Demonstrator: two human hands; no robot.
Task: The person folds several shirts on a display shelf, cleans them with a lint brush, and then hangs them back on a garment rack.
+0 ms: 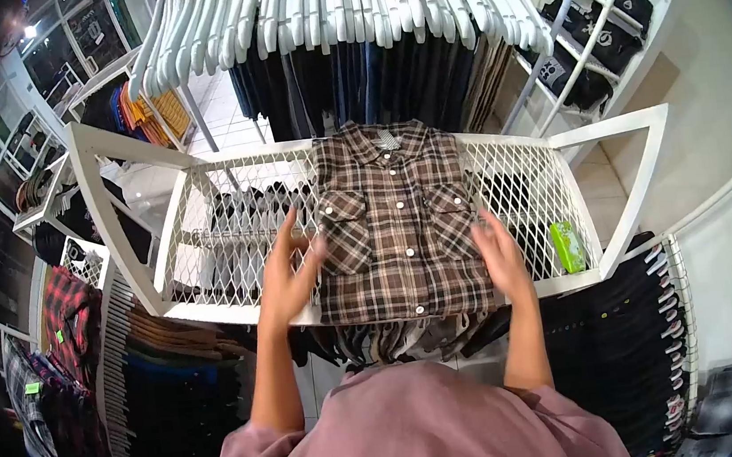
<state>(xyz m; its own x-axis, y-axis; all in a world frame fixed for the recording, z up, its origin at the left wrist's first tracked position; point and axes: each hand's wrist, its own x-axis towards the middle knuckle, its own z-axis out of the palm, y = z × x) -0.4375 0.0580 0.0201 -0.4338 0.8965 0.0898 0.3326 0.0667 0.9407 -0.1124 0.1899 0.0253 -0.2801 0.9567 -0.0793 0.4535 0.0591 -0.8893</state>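
A brown plaid shirt (399, 216), folded into a rectangle with its collar at the far side, lies buttons up on a white wire-mesh shelf (183, 270). My left hand (292, 267) is at the shirt's left edge, fingers apart, the fingertips slightly blurred. At the right edge, beside the chest pocket, is my right hand (500, 250) with its fingers extended. Neither hand grips the cloth.
White hangers (343, 8) hang in a row beyond the shelf, above dark trousers (360, 86). A green packet (568, 247) rests on the shelf's right part. Racks of clothes (177, 382) flank the shelf, whose raised white frame ends (116, 228) stick up.
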